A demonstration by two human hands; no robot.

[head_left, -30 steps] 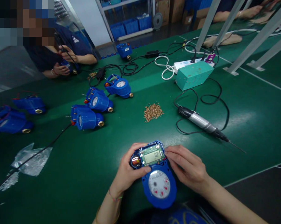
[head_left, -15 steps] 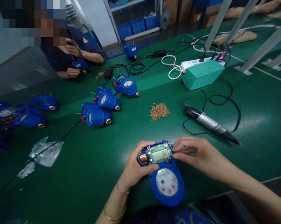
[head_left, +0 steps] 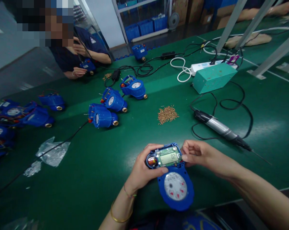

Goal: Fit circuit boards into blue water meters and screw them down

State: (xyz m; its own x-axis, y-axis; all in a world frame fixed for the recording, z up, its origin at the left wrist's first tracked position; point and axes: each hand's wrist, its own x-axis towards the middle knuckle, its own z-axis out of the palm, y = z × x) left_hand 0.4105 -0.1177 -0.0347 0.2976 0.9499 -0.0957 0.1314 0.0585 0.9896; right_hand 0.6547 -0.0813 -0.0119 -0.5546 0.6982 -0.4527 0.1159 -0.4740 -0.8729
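Note:
A blue water meter (head_left: 175, 185) with a round dial is tilted toward me, its upper housing uncovered. Inside that housing, a green circuit board carries an LCD (head_left: 168, 159) reading about 0.2, and an orange-and-dark part (head_left: 152, 161) sits in a round pocket to its left. My left hand (head_left: 143, 167) grips the housing from the left, thumb below the board and fingers along the top edge. At the housing's right edge, my right hand (head_left: 199, 155) is closed in a pinch against the board's side. Whatever lies between those fingertips is hidden.
Beyond the meter lies a pile of small brass-coloured screws (head_left: 167, 114). To the right are a corded electric screwdriver (head_left: 221, 129) and a teal box (head_left: 215, 78). More blue meters (head_left: 102, 116) and a plastic bag (head_left: 54, 151) lie left. A co-worker (head_left: 87, 48) handles another meter.
The whole view has shifted slightly, so things appear further right. My right fingers are curled in more at the board's edge; my left hand keeps its grip.

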